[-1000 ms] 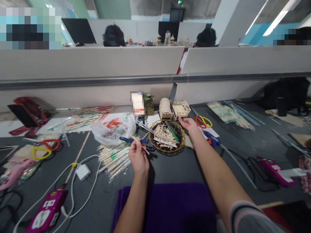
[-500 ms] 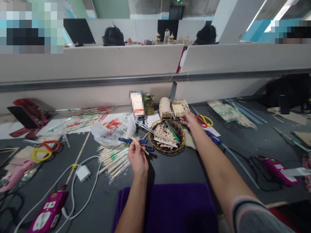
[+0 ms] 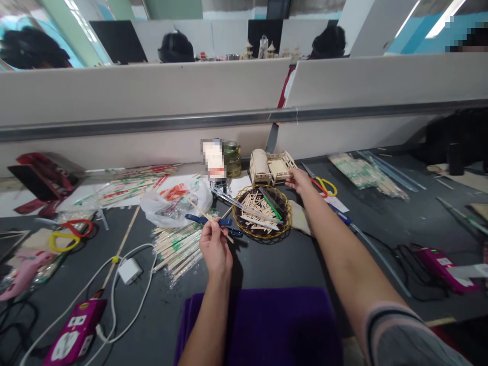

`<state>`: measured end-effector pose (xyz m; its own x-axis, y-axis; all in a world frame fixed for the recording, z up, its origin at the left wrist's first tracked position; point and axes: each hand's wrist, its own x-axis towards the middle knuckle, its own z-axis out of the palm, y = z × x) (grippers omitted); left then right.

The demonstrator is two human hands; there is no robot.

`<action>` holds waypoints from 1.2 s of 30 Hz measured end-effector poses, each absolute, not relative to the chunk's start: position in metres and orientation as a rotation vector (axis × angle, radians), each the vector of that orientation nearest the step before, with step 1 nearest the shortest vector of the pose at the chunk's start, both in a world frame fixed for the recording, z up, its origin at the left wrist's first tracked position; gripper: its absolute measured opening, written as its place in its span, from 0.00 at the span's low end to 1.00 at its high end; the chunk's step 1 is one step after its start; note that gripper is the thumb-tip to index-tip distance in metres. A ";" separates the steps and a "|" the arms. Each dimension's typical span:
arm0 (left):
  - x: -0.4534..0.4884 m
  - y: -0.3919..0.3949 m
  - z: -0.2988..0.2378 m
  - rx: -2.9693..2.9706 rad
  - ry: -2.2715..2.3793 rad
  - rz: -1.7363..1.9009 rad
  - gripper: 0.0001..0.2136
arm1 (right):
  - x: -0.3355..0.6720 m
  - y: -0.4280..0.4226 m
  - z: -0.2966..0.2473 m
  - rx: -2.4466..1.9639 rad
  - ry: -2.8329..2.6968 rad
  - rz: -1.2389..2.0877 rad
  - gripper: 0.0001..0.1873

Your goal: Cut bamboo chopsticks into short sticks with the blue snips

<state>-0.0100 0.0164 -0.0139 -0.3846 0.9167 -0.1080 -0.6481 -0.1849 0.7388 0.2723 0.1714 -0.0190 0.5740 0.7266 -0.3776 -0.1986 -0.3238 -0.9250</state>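
Note:
My left hand (image 3: 215,247) is closed on a thin wooden chopstick (image 3: 198,210) that slants up to the left over a bundle of wrapped chopsticks (image 3: 179,249). My right hand (image 3: 302,181) reaches far forward and its fingers close on the near edge of a small open wooden model frame (image 3: 280,166), which stands beside a rounded wooden model (image 3: 260,168). Between my hands sits a round wicker basket (image 3: 239,220) full of short cut sticks, with metal tweezers and a green-handled tool lying across it.
Blue-handled cutters (image 3: 213,221) lie left of the basket. Red-and-yellow scissors (image 3: 324,186) lie right of my right hand. A white charger (image 3: 127,270) with cables, a magenta power strip (image 3: 74,335), a purple cloth (image 3: 267,325) and a grey partition (image 3: 152,101) surround the work spot.
My right hand has moved forward from the basket's far rim to the open wooden model and taken hold of its edge. My left hand has stayed put with the chopstick.

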 end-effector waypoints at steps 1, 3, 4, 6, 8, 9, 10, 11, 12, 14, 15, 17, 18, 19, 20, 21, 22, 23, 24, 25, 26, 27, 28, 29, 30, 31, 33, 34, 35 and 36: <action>-0.010 0.016 -0.014 0.444 0.873 1.789 0.14 | 0.272 0.171 -0.019 -1.656 -0.453 0.985 0.03; -0.009 0.016 -0.013 0.452 0.867 1.788 0.14 | 0.272 0.169 -0.019 -1.674 -0.469 0.941 0.03; -0.009 0.016 -0.013 0.456 0.862 1.786 0.14 | 0.272 0.168 -0.018 -1.681 -0.479 0.905 0.04; -0.009 0.015 -0.013 0.458 0.856 1.785 0.14 | 0.272 0.160 -0.017 -1.687 -0.499 0.793 0.09; -0.009 0.015 -0.013 0.450 0.853 1.790 0.14 | 0.268 0.147 -0.016 -1.660 -0.628 0.576 0.12; -0.008 0.015 -0.013 0.447 0.854 1.793 0.14 | 0.265 0.138 -0.015 -1.629 -0.759 0.470 0.11; -0.008 0.015 -0.012 0.444 0.853 1.798 0.14 | 0.260 0.128 -0.015 -1.590 -0.930 0.382 0.09; -0.008 0.015 -0.012 0.444 0.851 1.803 0.14 | 0.254 0.117 -0.014 -1.548 -1.142 0.370 0.07; -0.008 0.015 -0.012 0.445 0.849 1.808 0.14 | 0.246 0.106 -0.014 -1.519 -1.353 0.418 0.07; -0.007 0.016 -0.013 0.446 0.847 1.817 0.14 | 0.229 0.085 -0.013 -1.521 -1.746 0.557 0.07; -0.007 0.016 -0.013 0.448 0.848 1.819 0.14 | 0.220 0.077 -0.013 -1.545 -1.905 0.576 0.07; -0.007 0.016 -0.013 0.455 0.845 1.821 0.14 | 0.204 0.067 -0.014 -1.613 -2.123 0.561 0.08; -0.007 0.016 -0.014 0.459 0.842 1.821 0.14 | 0.197 0.065 -0.016 -1.648 -2.179 0.538 0.08; -0.007 0.016 -0.014 0.464 0.838 1.819 0.14 | 0.191 0.065 -0.018 -1.678 -2.210 0.513 0.08; -0.007 0.016 -0.014 0.469 0.835 1.819 0.14 | 0.186 0.067 -0.020 -1.703 -2.226 0.488 0.07; -0.007 0.016 -0.014 0.472 0.834 1.818 0.14 | 0.181 0.069 -0.021 -1.721 -2.238 0.465 0.07; -0.007 0.016 -0.014 0.477 0.833 1.816 0.14 | 0.176 0.072 -0.023 -1.737 -2.250 0.446 0.08; -0.007 0.016 -0.014 0.480 0.833 1.815 0.14 | 0.171 0.074 -0.024 -1.752 -2.265 0.429 0.08; -0.007 0.016 -0.014 0.481 0.832 1.816 0.14 | 0.166 0.077 -0.024 -1.764 -2.283 0.417 0.09; -0.007 0.016 -0.014 0.481 0.831 1.817 0.14 | 0.162 0.079 -0.024 -1.773 -2.301 0.406 0.11; -0.007 0.016 -0.014 0.479 0.831 1.817 0.15 | 0.158 0.080 -0.023 -1.780 -2.314 0.395 0.12; -0.007 0.016 -0.014 0.476 0.833 1.818 0.15 | 0.156 0.080 -0.022 -1.782 -2.319 0.386 0.13; -0.007 0.016 -0.014 0.470 0.835 1.819 0.15 | 0.154 0.079 -0.020 -1.775 -2.315 0.378 0.13; -0.007 0.017 -0.014 0.464 0.839 1.820 0.15 | 0.155 0.078 -0.018 -1.755 -2.302 0.379 0.13; -0.007 0.017 -0.014 0.457 0.844 1.819 0.16 | 0.157 0.077 -0.015 -1.724 -2.274 0.388 0.12; -0.007 0.017 -0.014 0.450 0.848 1.818 0.16 | 0.161 0.075 -0.011 -1.683 -2.230 0.400 0.11; -0.007 0.017 -0.014 0.441 0.853 1.815 0.16 | 0.175 0.073 -0.002 -1.594 -2.107 0.411 0.10; -0.007 0.017 -0.013 0.440 0.855 1.813 0.15 | 0.184 0.072 0.004 -1.562 -2.035 0.397 0.09; -0.007 0.017 -0.013 0.440 0.857 1.811 0.15 | 0.194 0.073 0.010 -1.540 -1.971 0.366 0.09; -0.007 0.016 -0.013 0.442 0.859 1.808 0.15 | 0.204 0.076 0.016 -1.530 -1.927 0.319 0.09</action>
